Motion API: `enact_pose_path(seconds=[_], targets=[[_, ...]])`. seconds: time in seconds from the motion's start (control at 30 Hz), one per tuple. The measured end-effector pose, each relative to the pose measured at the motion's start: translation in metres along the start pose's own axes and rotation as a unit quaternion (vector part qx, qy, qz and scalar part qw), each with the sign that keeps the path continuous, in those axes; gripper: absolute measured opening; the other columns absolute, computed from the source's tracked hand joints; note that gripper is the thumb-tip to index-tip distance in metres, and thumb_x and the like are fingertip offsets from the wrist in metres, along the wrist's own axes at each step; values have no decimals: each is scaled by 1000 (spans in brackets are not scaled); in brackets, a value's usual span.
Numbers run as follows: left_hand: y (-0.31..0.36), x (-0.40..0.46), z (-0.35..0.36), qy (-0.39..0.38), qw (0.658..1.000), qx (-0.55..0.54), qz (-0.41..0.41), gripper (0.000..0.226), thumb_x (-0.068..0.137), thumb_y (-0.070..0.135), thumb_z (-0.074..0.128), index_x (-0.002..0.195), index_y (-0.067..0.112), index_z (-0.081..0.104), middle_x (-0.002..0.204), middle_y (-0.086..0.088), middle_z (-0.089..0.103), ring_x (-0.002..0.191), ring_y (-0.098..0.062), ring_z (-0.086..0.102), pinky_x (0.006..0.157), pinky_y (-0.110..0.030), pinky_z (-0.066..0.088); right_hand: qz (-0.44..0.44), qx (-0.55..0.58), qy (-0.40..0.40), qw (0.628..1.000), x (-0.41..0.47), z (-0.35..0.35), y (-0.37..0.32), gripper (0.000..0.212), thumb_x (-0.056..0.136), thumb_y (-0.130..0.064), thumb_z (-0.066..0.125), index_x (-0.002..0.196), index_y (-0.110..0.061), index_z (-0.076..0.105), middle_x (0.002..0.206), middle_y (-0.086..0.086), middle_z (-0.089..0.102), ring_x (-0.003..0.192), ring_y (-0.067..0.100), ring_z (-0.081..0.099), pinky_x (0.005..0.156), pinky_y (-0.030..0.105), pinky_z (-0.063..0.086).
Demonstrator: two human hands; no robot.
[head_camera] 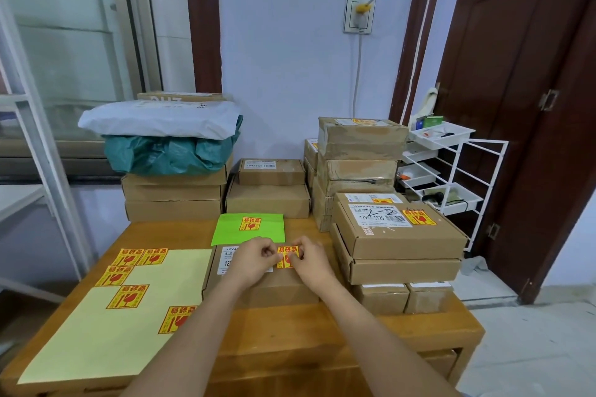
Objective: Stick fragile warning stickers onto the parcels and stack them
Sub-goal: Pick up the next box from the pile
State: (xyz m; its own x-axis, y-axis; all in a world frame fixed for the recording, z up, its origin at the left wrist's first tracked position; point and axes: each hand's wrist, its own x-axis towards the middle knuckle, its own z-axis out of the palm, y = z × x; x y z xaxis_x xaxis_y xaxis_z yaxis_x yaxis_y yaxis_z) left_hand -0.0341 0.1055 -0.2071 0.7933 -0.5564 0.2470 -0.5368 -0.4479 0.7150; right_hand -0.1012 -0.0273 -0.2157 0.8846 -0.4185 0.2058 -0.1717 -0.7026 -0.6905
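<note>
Head view shows you mid-sticking: your left hand [250, 263] and right hand [308, 259] both have curled fingers pinching one fragile sticker [287, 256] over the top of the cardboard parcel [267, 284] lying on the desk [290, 348], beside its white label. Next, I judge, press it flat, then lift the parcel onto the stickered stack [400, 235] at your right.

Matt cardboard parcel [274, 287] on a smooth, glossy wooden table [290, 342].
</note>
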Motion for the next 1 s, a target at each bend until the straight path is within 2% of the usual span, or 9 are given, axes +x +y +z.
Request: enact_pose_path(seconds=[0.07, 0.17, 0.27, 0.37, 0.47, 0.63, 0.73, 0.83, 1.0], targets=[[0, 0, 1, 2, 1000, 8, 4, 31, 82, 17, 71, 61, 28, 50, 64, 8, 50, 62, -7, 44, 60, -28, 33, -13, -45, -4, 999, 0, -2, -2, 24, 92, -24, 55, 115, -18, 56, 84, -9, 45, 109, 21, 44, 90, 35, 41], [0, 1, 1, 7, 1000, 25, 12, 33, 81, 17, 71, 60, 28, 48, 64, 8, 50, 62, -7, 44, 60, -29, 33, -19, -87, -3, 996, -2, -4, -5, 26, 93, -26, 53, 118, -18, 54, 107, 5, 58, 116, 22, 42, 94, 35, 38], [1, 1, 2, 6, 999, 34, 10, 30, 82, 18, 71, 63, 27, 49, 67, 8, 52, 65, -11, 47, 60, -28, 34, -17, -92, -4, 996, -4, -5, -5, 27, 93, -26, 52, 118, -18, 53, 115, 5, 57, 118, 22, 41, 96, 35, 37], [5, -2, 3, 32, 998, 62, -1, 12, 85, 20, 67, 89, 19, 55, 87, 2, 53, 83, -19, 54, 71, -30, 40, -20, -96, 0, 995, -3, -4, -5, 30, 93, -25, 53, 121, -15, 50, 122, 5, 51, 121, 23, 38, 100, 36, 36], [6, -2, 5, 70, 993, 87, -28, 34, 90, 13, 60, 120, 6, 47, 115, -9, 51, 105, -25, 51, 83, -32, 40, -10, -84, 9, 996, -3, -3, -5, 33, 94, -19, 52, 126, -12, 46, 130, 6, 39, 125, 25, 33, 105, 38, 33], [5, -1, 6, 61, 993, 98, -29, 38, 91, 16, 56, 126, 5, 45, 124, -10, 51, 113, -24, 47, 92, -32, 40, -9, -115, 10, 993, -4, -4, -5, 36, 95, -5, 42, 131, -9, 41, 138, 7, 32, 128, 26, 27, 105, 36, 33], [6, -2, 7, 63, 990, 124, -28, 48, 90, 31, 57, 131, 8, 43, 131, -7, 48, 122, -23, 40, 100, -33, 34, 4, -104, -1, 995, -3, -4, -6, 38, 97, -15, 43, 133, -6, 39, 141, 9, 31, 131, 27, 24, 108, 36, 29], [7, -1, 7, 48, 986, 154, -39, 66, 88, 44, 57, 141, 13, 34, 144, -3, 39, 134, -23, 32, 108, -37, 25, 30, -74, -29, 996, -1, -3, -5, 54, 96, -31, 48, 141, -5, 31, 148, 9, 27, 137, 28, 21, 113, 37, 24], [4, 4, 4, -11, 988, 148, -52, 78, 86, 46, 60, 149, 18, 21, 152, -2, 33, 141, -20, 26, 116, -40, 7, 51, -23, -55, 997, 3, -2, -1, 67, 93, -33, 53, 147, -8, 22, 153, 9, 22, 140, 28, 25, 114, 37, 26]])
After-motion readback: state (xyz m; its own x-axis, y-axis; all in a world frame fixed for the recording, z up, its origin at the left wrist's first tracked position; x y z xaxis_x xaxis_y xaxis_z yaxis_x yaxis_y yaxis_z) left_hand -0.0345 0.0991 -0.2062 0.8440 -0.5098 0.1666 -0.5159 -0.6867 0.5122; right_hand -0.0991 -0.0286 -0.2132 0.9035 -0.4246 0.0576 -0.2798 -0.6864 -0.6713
